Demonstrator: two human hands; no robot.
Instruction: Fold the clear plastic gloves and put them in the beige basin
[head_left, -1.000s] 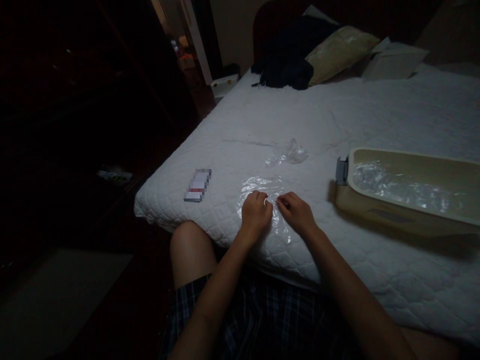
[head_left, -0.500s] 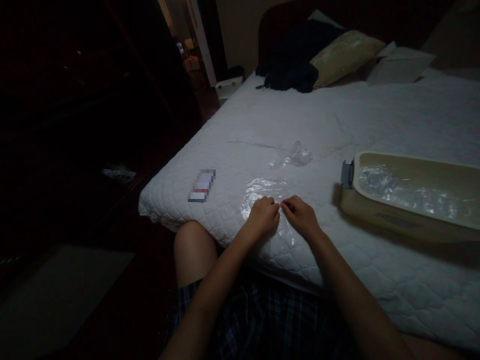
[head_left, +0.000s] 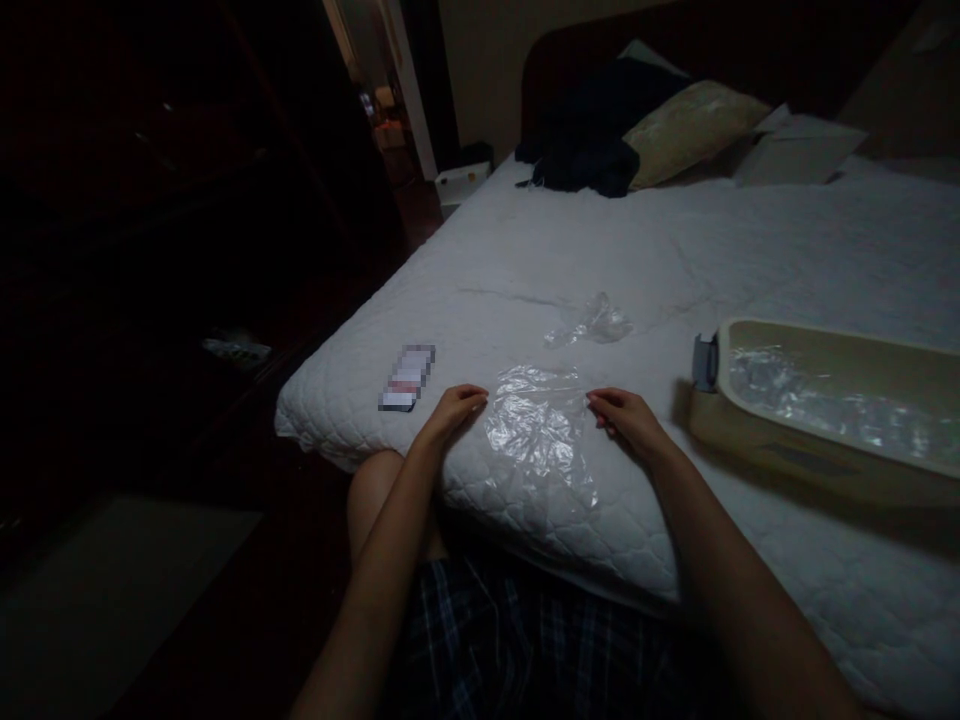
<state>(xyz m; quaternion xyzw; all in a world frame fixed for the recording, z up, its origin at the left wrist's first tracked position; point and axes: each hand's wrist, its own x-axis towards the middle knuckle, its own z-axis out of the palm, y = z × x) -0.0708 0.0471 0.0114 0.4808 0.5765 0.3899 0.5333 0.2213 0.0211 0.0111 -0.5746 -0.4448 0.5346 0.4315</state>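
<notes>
A clear plastic bag [head_left: 536, 430] lies spread flat on the white quilted bed, shiny and wrinkled. At its left edge, my left hand [head_left: 459, 408] pinches the film between thumb and fingers. Opposite, my right hand [head_left: 626, 415] pinches the bag's right edge in the same way. Just beyond it rests a crumpled piece of clear plastic [head_left: 596, 322], which neither hand touches.
To the right stands a beige storage bin [head_left: 795, 440] with a grey latch, clear plastic inside it. A blurred-out phone-like object [head_left: 407, 378] lies left of my hands. Dark clothing [head_left: 585, 150] and a pillow [head_left: 697, 130] are at the bed's head.
My hands have moved apart from the middle of the bag to its two side edges. More of the bag now shows, spread between them.
</notes>
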